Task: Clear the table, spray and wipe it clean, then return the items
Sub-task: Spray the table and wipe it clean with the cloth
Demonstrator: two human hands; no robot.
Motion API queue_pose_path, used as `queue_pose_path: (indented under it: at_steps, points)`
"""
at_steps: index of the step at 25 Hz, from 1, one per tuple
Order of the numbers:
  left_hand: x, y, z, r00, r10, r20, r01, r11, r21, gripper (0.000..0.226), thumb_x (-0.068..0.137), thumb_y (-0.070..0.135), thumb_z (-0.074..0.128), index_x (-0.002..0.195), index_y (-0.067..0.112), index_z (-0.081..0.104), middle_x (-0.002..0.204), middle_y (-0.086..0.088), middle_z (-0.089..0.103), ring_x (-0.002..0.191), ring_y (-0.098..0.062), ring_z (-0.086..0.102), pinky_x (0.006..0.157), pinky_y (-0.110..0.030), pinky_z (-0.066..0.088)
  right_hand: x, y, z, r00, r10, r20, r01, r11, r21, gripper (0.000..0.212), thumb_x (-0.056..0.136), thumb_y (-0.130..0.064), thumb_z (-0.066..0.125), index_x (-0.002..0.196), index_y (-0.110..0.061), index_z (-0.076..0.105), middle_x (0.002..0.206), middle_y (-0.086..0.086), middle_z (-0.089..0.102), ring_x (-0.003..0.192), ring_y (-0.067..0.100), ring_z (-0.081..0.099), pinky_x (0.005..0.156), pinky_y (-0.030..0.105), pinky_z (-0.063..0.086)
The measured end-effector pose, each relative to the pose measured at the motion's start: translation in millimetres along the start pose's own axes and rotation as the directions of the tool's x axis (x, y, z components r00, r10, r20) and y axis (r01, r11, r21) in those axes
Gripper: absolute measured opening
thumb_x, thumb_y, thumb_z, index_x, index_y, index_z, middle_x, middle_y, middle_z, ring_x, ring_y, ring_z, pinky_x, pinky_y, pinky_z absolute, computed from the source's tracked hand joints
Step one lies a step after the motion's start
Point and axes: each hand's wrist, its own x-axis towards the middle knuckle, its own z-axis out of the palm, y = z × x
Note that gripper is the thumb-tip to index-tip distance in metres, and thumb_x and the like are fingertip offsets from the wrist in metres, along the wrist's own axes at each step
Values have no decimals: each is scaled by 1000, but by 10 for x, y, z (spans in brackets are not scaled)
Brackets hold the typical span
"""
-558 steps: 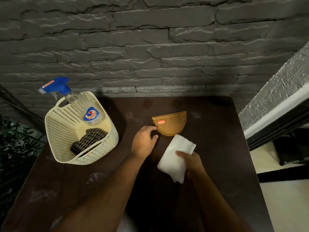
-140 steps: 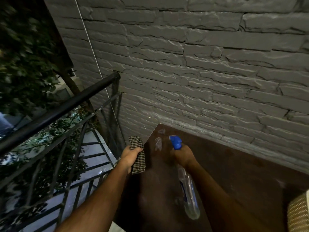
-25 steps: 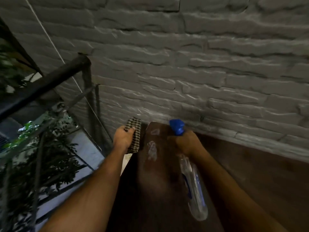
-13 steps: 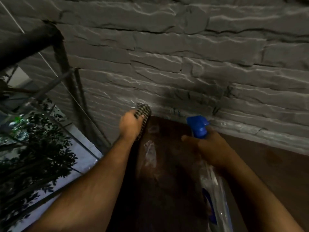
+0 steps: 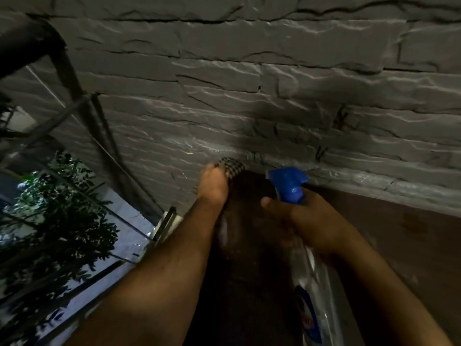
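Head view: left hand (image 5: 214, 186) stretched out to the tabletop's (image 5: 249, 283) far corner at 12 o'clock against the stone wall (image 5: 249, 108), fingers clenched round a checked cloth (image 5: 232, 166) pressed on the surface. Right hand (image 5: 306, 221) at 2 o'clock, fingers wrapped round the neck of a spray bottle (image 5: 289, 183), blue nozzle forward, clear body trailing toward 5 o'clock. Compared with half a second ago: cloth nearer the wall, bottle lifted closer.

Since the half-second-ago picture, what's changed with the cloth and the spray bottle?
The left hand has slid the checked cloth further along the table edge to the corner by the wall. The right hand still grips the spray bottle, nozzle forward.
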Motion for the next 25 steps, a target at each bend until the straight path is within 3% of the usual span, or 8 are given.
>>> queue_pose_path:
  at_steps: [4, 6, 11, 16, 20, 22, 24, 25]
  points:
    - [-500, 29, 154, 982, 188, -20, -187, 952, -240, 28, 97, 24, 45, 116, 14, 62, 119, -7, 60, 110, -22, 54, 94, -27, 43, 60, 23, 53, 1000, 9, 0, -9, 999, 33, 23, 79, -30, 74, 83, -11, 60, 65, 8, 62, 58, 25, 59, 61, 40, 51]
    - [-565, -208, 102, 976, 216, 2, -213, 964, -161, 33, 97, 26, 49, 127, 18, 59, 129, -6, 56, 118, -20, 49, 102, -27, 38, 60, 10, 76, 999, 6, -39, -6, 1000, 7, 23, 80, -31, 73, 84, -12, 61, 68, 9, 63, 61, 26, 60, 65, 46, 53]
    - [-28, 182, 28, 993, -96, -61, 98, 995, 19, 27, 96, 24, 51, 118, 12, 63, 123, -14, 57, 114, -29, 50, 98, -36, 38, 90, -68, 108, 987, 38, -158, -33, 999, 34, 36, 80, -35, 74, 95, -5, 62, 75, 15, 66, 66, 33, 64, 71, 51, 56]
    - [-468, -180, 35, 966, 257, 20, -257, 966, -25, 28, 92, 29, 56, 114, 16, 67, 117, -8, 62, 107, -25, 56, 92, -36, 45, -95, -93, -5, 995, 71, -71, -61, 990, 129, 22, 81, -29, 68, 92, -12, 59, 63, 1, 59, 53, 14, 57, 53, 31, 48]
    - [127, -212, -90, 983, -157, -97, 169, 977, 129, 31, 94, 31, 53, 112, 12, 69, 116, -16, 59, 107, -34, 52, 92, -37, 37, -108, -109, -58, 995, 27, -96, -16, 994, 112, 29, 81, -32, 70, 96, -13, 54, 56, -5, 58, 45, 7, 56, 44, 20, 47]
    - [-30, 38, 24, 997, 80, 13, -81, 978, 194, 33, 95, 36, 48, 114, 16, 66, 116, -10, 61, 106, -27, 52, 92, -36, 38, -145, -133, -29, 993, 26, -111, -11, 991, 133, 28, 83, -32, 69, 95, -11, 54, 57, -3, 59, 46, 11, 57, 44, 22, 49]
    - [-488, 31, 154, 922, 371, 108, -384, 910, 158, 31, 94, 38, 51, 117, 21, 64, 116, -3, 60, 105, -20, 51, 91, -32, 40, -184, -178, 10, 994, 44, -97, -26, 983, 182, 23, 85, -28, 68, 90, -10, 56, 60, 5, 61, 48, 18, 59, 44, 27, 52]
    - [-536, -113, 117, 919, 381, 100, -390, 916, 95, 30, 92, 36, 56, 117, 20, 65, 117, -3, 59, 106, -19, 51, 92, -31, 40, -210, -198, 21, 995, 68, -72, -52, 978, 201, 22, 86, -27, 67, 90, -9, 56, 62, 10, 61, 49, 22, 60, 44, 28, 52]
